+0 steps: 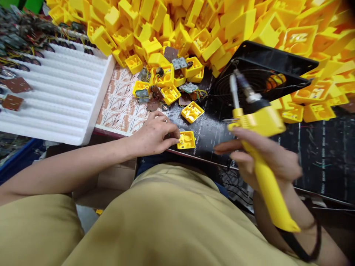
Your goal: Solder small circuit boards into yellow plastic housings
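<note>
My left hand (156, 133) pinches the left edge of a small open yellow plastic case (189, 139) at the table's front edge. A round recess with small holes shows inside the case. In my right hand (273, 159), blurred by motion, is a yellow soldering gun (263, 166), its metal tip pointing up and away from me. Just beyond the held case lies another open yellow case (192, 112). Several more cases with grey battery boxes (142, 96), brown circuit boards and thin wires are clustered behind my left hand.
A big heap of yellow cases (155, 22) fills the back. The black fan (255, 70) stands behind the soldering gun. At left, a ridged white foam tray (61, 85) carries wired parts and brown boards (12, 102). A black cord hangs by my right wrist.
</note>
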A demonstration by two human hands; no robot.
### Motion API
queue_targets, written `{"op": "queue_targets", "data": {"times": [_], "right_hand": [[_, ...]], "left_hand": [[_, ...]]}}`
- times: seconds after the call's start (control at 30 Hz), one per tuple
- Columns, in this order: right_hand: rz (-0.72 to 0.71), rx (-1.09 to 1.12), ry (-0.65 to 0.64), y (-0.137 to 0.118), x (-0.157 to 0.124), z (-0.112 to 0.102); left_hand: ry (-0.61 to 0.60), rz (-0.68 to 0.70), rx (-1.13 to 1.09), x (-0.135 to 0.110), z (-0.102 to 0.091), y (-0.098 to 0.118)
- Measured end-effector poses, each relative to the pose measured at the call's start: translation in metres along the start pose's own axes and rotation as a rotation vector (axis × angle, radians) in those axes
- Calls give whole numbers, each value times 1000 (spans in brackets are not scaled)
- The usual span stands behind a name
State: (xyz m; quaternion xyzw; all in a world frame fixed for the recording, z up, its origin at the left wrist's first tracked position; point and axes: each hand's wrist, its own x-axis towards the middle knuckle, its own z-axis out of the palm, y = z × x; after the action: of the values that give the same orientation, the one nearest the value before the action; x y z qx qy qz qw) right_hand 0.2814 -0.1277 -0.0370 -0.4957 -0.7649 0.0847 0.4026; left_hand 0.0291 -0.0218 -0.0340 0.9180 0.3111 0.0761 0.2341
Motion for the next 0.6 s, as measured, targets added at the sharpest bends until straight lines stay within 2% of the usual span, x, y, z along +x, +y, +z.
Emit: {"op": "queue_targets", "data": {"times": [0.1, 0.2, 0.27, 0.37, 0.47, 0.6], "right_hand": [[-189, 7, -103, 8, 13, 23], [-287, 0, -196, 11, 21, 43], [-313, -80, -187, 11, 22, 56], [-259, -165, -84, 7, 21, 67], [-178, -77, -19, 1, 18, 55], [-55, 4, 23, -16, 6, -1]], "left_hand": [[-8, 28, 27, -3, 1, 2], [3, 49, 85, -6, 1, 5], [8, 48, 129, -6, 1, 6], [20, 42, 195, -4, 0, 6], [-19, 22, 210, 2, -4, 6], [-147, -34, 212, 11, -10, 8]]}}
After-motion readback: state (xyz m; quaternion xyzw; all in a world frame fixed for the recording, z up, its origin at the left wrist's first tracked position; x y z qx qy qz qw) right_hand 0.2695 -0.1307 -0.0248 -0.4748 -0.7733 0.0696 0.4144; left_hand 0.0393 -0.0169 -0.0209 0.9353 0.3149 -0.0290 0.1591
